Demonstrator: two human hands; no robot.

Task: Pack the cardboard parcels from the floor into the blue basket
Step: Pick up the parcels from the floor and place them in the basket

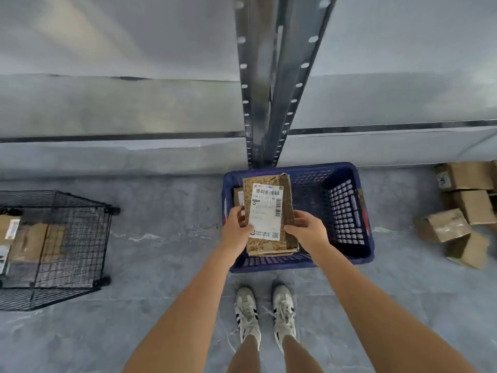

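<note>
Grey stone floor (161, 238) beneath a metal shelving upright (269, 90); the blue basket (347, 211) stands at its foot; over the basket's left half, a labelled cardboard parcel (269, 211) is gripped on its sides by the left hand (236, 227) and right hand (309, 227), whose fingertips are hidden behind it; a second parcel (238, 196) inside is mostly covered; loose parcels (457, 211) on the floor at the right and a black wire cage (67, 238) at the left are cut off; the label print is too blurred to read.
</note>
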